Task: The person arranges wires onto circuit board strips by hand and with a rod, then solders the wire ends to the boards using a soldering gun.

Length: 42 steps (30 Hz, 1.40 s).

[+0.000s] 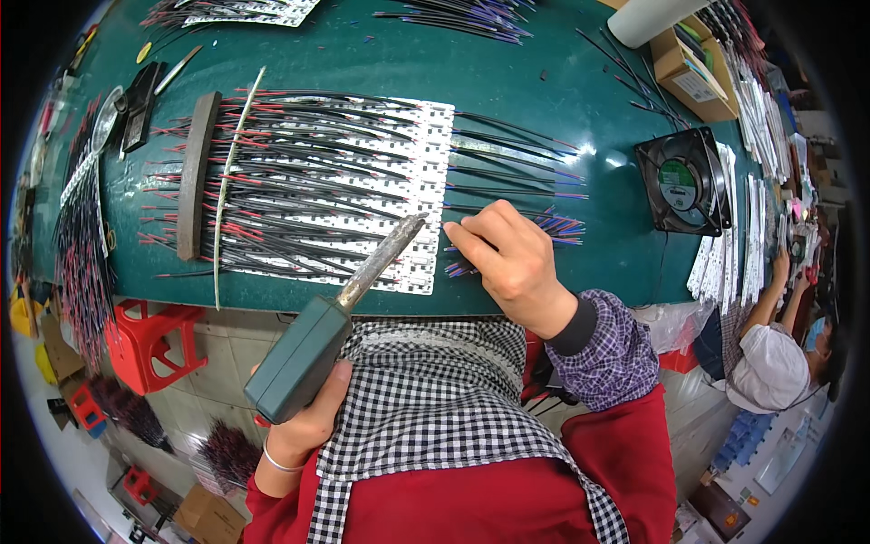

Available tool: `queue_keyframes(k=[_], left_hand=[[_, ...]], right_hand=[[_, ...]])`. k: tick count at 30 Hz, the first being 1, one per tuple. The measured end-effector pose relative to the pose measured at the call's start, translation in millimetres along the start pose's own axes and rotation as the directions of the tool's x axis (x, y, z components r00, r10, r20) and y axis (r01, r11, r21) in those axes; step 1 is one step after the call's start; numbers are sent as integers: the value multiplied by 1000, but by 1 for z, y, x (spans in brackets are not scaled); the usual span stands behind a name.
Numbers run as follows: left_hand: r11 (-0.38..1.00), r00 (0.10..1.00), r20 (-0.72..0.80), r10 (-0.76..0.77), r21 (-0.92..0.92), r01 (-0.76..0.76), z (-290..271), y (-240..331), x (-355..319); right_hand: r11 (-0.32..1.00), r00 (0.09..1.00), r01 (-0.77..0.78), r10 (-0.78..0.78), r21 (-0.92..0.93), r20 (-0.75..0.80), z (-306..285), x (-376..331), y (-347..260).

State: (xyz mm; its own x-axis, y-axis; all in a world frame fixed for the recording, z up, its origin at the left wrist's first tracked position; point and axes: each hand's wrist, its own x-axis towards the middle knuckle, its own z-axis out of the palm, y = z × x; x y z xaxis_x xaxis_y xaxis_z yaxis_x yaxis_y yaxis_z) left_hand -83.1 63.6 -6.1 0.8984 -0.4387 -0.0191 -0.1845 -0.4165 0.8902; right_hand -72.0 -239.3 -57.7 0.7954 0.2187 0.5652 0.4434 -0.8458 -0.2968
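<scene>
My left hand [317, 405] is closed round the dark green handle of a soldering gun [299, 355]. Its metal tip rests over the right part of a white circuit board panel [437, 136], close to the panel's right edge. Just beyond that tip, my right hand [515, 265] is closed in a pinch at the panel's edge, on a thin wire mostly hidden by the fingers. Rows of black and red wires [317, 177] lie across the panel. Several black and blue wires [517, 168] stick out from its right side, and a loose bundle [564, 227] lies behind my right hand.
A dark bar [197, 177] and a pale thin strip [237, 172] lie across the wires. A black fan [681, 181] stands at the right, near a cardboard box [693, 77] and white strips [716, 258]. Red stools [154, 344] stand left; a co-worker [770, 367] sits far right.
</scene>
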Motion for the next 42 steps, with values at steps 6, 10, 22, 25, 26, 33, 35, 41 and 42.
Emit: queue_keyframes(k=[6, 10, 22, 25, 26, 33, 35, 41, 42], left_hand=[[987, 995, -54, -86, -143, 77, 3, 8, 0], [975, 990, -56, -127, -188, 115, 4, 8, -1], [987, 988, 70, -140, -72, 145, 6, -8, -4], [998, 995, -81, 61, 11, -60, 16, 0, 9], [998, 996, -65, 58, 10, -58, 16, 2, 11], [1000, 1000, -1, -15, -12, 15, 16, 5, 11], [997, 998, 36, 46, 64, -48, 12, 6, 14], [980, 988, 64, 140, 135, -148, 12, 9, 20], [978, 986, 51, 159, 131, -164, 13, 8, 20]], right_hand=[[996, 999, 4, -1, 92, -39, -16, -3, -10], [996, 997, -77, 77, 43, 20, -6, -2, -15], [999, 1000, -29, 29, 43, 11, -3, -8, -12], [1000, 1000, -5, 4, 31, 8, -1, -8, -13], [1000, 1000, 2, -2, 12, 13, -1, -9, -13], [999, 999, 31, -31, -21, 15, -2, -7, -13], [999, 999, 34, -34, -24, 13, -2, -7, -12], [998, 999, 42, -42, -38, 10, -1, -6, -13], [998, 999, 43, -42, -42, 9, -1, -6, -13]])
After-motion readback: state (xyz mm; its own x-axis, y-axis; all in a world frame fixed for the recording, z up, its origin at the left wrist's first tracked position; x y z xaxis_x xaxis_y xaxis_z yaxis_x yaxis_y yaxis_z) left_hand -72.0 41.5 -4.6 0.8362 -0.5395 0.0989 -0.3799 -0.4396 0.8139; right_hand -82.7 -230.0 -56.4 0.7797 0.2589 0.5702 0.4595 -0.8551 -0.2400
